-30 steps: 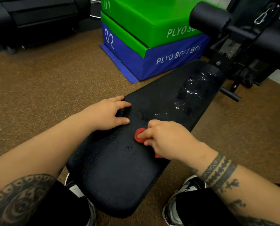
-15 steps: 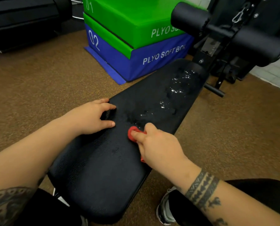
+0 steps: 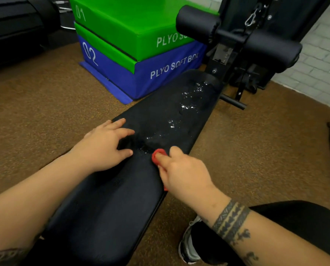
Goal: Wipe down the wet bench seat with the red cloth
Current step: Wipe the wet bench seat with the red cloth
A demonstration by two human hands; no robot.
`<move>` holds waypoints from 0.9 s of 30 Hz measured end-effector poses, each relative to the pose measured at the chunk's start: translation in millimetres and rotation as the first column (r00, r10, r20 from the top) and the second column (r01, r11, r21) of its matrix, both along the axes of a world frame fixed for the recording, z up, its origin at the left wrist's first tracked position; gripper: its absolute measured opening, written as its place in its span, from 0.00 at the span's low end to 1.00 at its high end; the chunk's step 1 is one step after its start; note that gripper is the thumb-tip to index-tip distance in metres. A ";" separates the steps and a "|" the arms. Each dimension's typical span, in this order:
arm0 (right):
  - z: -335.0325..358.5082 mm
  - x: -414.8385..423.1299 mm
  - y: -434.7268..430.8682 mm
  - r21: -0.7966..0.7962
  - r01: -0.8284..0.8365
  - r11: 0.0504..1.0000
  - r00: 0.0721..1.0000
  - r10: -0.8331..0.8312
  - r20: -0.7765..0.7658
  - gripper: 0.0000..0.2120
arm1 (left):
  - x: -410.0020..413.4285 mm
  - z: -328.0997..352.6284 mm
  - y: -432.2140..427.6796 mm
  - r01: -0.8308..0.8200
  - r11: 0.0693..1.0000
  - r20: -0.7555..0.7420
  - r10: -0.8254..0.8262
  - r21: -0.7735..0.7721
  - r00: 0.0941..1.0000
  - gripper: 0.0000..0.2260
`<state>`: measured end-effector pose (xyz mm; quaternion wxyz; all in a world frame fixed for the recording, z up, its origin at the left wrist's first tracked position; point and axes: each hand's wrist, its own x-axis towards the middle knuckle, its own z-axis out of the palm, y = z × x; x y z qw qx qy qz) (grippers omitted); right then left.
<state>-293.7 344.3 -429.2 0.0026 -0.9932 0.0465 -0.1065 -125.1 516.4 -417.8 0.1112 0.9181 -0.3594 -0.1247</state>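
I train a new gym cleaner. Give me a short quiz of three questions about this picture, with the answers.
1. Which hand holds the red cloth? A) left B) right C) both
2. True or false: the left hand rests on the bench seat and holds nothing.
3. Fill in: the water drops run from the cloth toward the seat's ___ end.
Key: 1. B, the right hand. 2. True. 3. Far.

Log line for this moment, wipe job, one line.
phase: wiping | right hand: holds red cloth on bench seat | left hand: rests on bench seat | water droplets: beyond cloth, unwiped
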 end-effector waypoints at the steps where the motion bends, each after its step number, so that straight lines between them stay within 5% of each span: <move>1: -5.8 -0.7 -4.3 0.014 0.019 1.000 1.000 -0.019 0.006 0.10 | -1.7 0.0 -1.5 -0.011 1.000 -0.010 0.011 0.006 1.000 0.31; 6: -13.0 0.2 -54.6 0.103 0.240 0.965 0.969 -0.245 0.042 0.16 | -2.7 13.0 4.2 -0.110 0.988 -0.057 0.104 -0.109 0.993 0.27; 10: -9.7 5.2 -100.8 0.210 0.515 0.831 0.854 -0.519 -0.040 0.15 | -7.7 16.5 4.9 -0.105 0.990 -0.039 0.101 -0.097 0.994 0.26; 17: -15.2 12.4 -63.7 0.225 0.299 0.927 0.949 -0.313 0.028 0.19 | -4.0 5.6 -1.3 -0.106 0.991 0.019 0.108 -0.088 0.994 0.23; 22: -28.1 17.7 -98.3 0.371 0.442 0.817 0.876 -0.482 0.020 0.15 | -5.9 7.4 -4.7 -0.166 0.974 0.033 0.173 -0.156 0.984 0.20; 25: -9.0 25.4 -114.5 0.461 0.524 0.716 0.813 -0.581 -0.023 0.15 | -14.2 9.6 -10.8 -0.140 0.933 0.079 0.176 -0.330 0.981 0.15; 27: 16.2 33.1 -104.1 0.520 0.467 0.715 0.822 -0.567 0.041 0.15 | -26.1 16.0 -19.4 -0.196 0.848 -0.027 0.210 -0.492 0.977 0.11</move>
